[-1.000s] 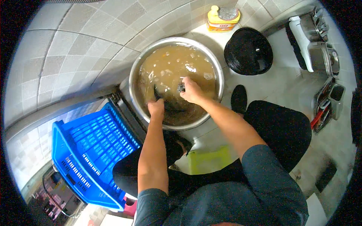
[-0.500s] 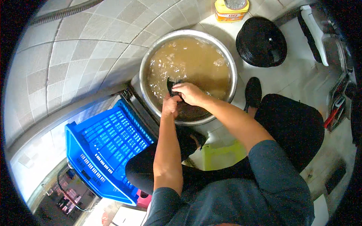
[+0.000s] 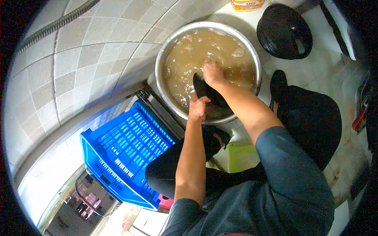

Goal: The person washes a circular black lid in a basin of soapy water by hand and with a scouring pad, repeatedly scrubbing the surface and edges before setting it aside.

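L hand (image 3: 198,107) and R hand (image 3: 213,72) both in the basin (image 3: 165,51), close together, each gripping a dark dish (image 3: 206,94) that sits tilted at the near side of the basin, partly under the murky brown water (image 3: 197,51). L hand closed on the dish's lower edge near the basin rim; R hand curled over its top edge, fingers in the water, fingertips hidden. Basin is round, metal, standing on the tiled floor (image 3: 299,70) right against the tiled wall (image 3: 78,63). Foam patches on the water at far side. Stack of black bowls (image 3: 284,31) on the floor just R of the basin, not touching it. Yellow-lidded tub (image 3: 247,4) at the top edge, behind the basin, mostly cut off. Blue crate (image 3: 122,149) on the L, near the basin, tipped on its side w/ slotted bottom facing up-right. Person squats, knees in black trousers either side, grey sleeve on R arm. Green stool (image 3: 240,155) showing between the legs. Black shoe (image 3: 278,82) on floor R of basin. Grey hose (image 3: 55,25) runs along the wall top L.
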`<state>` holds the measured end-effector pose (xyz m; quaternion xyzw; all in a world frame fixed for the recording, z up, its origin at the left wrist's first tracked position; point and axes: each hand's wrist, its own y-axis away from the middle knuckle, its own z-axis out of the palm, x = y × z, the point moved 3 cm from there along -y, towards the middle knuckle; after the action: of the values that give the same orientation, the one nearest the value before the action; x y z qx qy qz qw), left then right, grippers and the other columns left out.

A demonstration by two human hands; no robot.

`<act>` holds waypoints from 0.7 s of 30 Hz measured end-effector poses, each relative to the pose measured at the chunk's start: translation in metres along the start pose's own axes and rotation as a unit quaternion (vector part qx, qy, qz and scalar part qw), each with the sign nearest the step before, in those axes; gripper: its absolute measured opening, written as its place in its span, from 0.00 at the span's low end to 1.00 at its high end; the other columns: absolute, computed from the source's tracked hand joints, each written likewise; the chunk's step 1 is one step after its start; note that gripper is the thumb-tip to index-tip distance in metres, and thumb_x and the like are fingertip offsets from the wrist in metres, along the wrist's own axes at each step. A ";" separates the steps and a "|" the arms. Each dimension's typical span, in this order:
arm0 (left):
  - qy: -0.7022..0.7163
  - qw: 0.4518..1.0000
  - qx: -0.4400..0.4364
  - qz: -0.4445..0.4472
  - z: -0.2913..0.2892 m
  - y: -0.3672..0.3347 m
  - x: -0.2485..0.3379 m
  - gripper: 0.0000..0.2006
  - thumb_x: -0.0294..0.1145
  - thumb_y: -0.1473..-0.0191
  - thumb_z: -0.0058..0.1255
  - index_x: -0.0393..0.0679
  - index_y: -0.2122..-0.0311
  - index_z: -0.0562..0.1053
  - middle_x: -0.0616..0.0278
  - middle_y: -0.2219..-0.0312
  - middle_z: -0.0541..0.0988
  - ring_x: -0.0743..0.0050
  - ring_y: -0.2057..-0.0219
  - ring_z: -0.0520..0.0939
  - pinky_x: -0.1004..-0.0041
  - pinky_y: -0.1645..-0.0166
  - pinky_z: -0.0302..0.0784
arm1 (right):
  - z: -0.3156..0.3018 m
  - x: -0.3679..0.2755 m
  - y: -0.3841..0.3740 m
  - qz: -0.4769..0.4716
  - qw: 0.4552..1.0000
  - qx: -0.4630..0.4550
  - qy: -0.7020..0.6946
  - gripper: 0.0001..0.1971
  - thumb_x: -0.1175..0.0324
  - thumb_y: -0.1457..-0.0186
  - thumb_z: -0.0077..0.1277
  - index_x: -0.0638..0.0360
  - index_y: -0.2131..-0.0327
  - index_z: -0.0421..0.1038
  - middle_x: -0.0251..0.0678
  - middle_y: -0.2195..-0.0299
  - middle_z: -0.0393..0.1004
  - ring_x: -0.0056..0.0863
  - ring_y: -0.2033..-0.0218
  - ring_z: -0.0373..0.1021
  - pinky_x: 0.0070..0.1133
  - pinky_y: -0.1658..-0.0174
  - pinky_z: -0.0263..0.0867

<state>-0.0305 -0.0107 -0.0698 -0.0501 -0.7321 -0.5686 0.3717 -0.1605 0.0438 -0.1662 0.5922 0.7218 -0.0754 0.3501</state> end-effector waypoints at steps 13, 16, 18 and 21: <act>0.401 0.907 -0.068 -0.112 -0.042 -0.043 -0.051 0.17 0.35 0.53 0.45 0.43 0.57 0.71 0.54 0.58 0.76 0.50 0.54 0.76 0.40 0.48 0.69 | -0.046 -0.026 0.094 -0.100 0.962 -0.249 -0.046 0.08 0.69 0.50 0.50 0.57 0.67 0.77 0.46 0.65 0.78 0.49 0.60 0.74 0.41 0.60 0.70; 0.302 0.946 0.048 -0.109 -0.058 -0.046 -0.054 0.09 0.21 0.56 0.47 0.38 0.66 0.70 0.51 0.65 0.76 0.47 0.64 0.78 0.48 0.62 0.78 | -0.059 -0.028 0.108 -0.084 0.966 -0.243 -0.013 0.08 0.70 0.50 0.49 0.61 0.68 0.76 0.51 0.68 0.78 0.52 0.63 0.75 0.42 0.60 0.70; 0.214 0.968 0.090 -0.099 -0.032 -0.031 -0.046 0.08 0.24 0.56 0.49 0.37 0.67 0.71 0.52 0.67 0.76 0.51 0.66 0.78 0.53 0.64 0.78 | -0.064 0.002 0.108 -0.054 0.970 -0.235 -0.009 0.09 0.71 0.52 0.50 0.63 0.69 0.77 0.52 0.67 0.78 0.52 0.63 0.75 0.42 0.61 0.71; 0.182 0.965 0.169 -0.083 -0.008 -0.004 -0.025 0.06 0.26 0.57 0.52 0.34 0.73 0.73 0.53 0.71 0.77 0.58 0.68 0.78 0.63 0.65 0.77 | -0.061 0.030 0.103 -0.040 0.980 -0.196 -0.006 0.09 0.73 0.53 0.49 0.68 0.70 0.77 0.55 0.68 0.78 0.54 0.64 0.76 0.41 0.61 0.73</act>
<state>-0.0103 -0.0104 -0.0870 0.1789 -0.7392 -0.4648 0.4533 -0.0942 0.1291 -0.1073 0.4820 0.7436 0.0502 0.4607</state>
